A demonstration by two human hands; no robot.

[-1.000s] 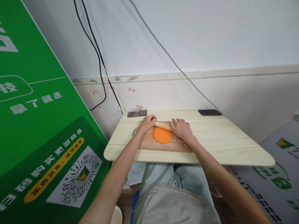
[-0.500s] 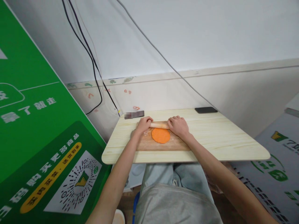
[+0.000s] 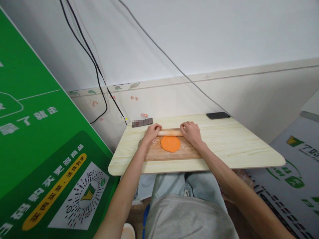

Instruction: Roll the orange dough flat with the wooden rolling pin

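A pale wooden rolling pin lies crosswise near the far side of a wooden board. My left hand has its fingers wrapped round the pin's left end. Round the right end, my right hand is closed in the same way. Just on the near side of the pin is a flat, round sheet of orange dough. White flour dusts the board left of the dough. Partly hidden behind my left wrist is a round-rimmed object that I cannot make out.
The board rests on a light wooden table against the wall. A dark phone lies at the back right, and another dark flat object at the back left. Cables hang at the left beside a green panel.
The view has shifted slightly. My right hand sits a little farther right along the rolling pin, so more of the pin shows. Both hands keep hold, and the dough looks the same.
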